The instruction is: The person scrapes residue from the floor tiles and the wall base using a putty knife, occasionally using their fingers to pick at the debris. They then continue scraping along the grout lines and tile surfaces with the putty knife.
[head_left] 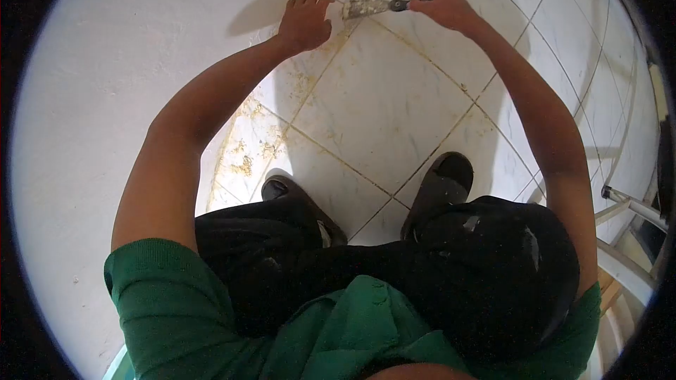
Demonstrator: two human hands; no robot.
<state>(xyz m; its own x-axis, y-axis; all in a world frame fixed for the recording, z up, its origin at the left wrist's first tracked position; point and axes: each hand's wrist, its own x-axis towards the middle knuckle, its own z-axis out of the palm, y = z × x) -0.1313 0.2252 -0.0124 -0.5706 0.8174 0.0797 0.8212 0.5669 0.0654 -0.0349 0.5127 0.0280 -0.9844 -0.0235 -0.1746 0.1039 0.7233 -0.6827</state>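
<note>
A putty knife (366,8) with a plaster-caked blade lies flat against the tiled floor near the base of the white wall (105,63). My right hand (442,5) grips its dark handle. My left hand (305,21) presses its fingers on the blade's left end. Both arms reach forward from a crouch, over my black trousers and dark shoes (438,190).
Pale marble floor tiles (384,102) carry yellowish residue along the joints and by the wall edge (246,162). A metal frame or ladder leg (634,204) stands at the right. The white wall fills the left side.
</note>
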